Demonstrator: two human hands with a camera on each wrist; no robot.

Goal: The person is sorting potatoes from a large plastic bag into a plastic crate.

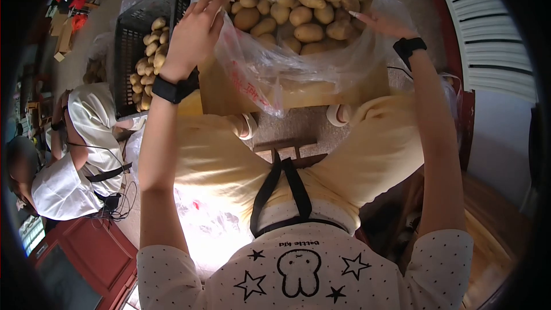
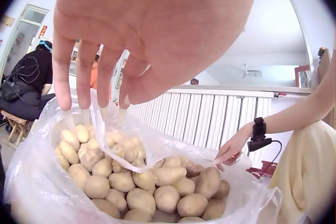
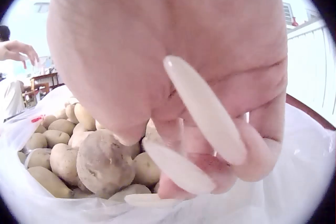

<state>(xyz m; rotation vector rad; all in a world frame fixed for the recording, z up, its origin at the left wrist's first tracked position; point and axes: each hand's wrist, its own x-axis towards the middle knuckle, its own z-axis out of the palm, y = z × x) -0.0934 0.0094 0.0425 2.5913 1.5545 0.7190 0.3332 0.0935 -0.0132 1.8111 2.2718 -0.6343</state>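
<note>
A clear plastic bag (image 1: 252,60) full of potatoes (image 2: 142,200) stands in front of me, its mouth spread wide. At its left rim my left hand (image 1: 198,31) reaches down, fingers fairly straight. In the left wrist view the left hand (image 2: 147,29) hangs over the potatoes, with its fingertips right at the plastic. My right hand (image 1: 390,23) is over the right rim, its index finger above the potatoes. Up close, the right hand (image 3: 210,77) has loosely curled fingers with long pale nails (image 3: 205,108), no potato in them. Plastic lies right behind those fingers.
To the left, a black crate (image 1: 129,34) holds more potatoes (image 1: 150,51). A seated person in white (image 1: 86,138) is beyond it, near loose cables (image 1: 117,204). A white radiator (image 1: 488,28) lines the right side. A wooden board or box (image 1: 224,95) is under the bag.
</note>
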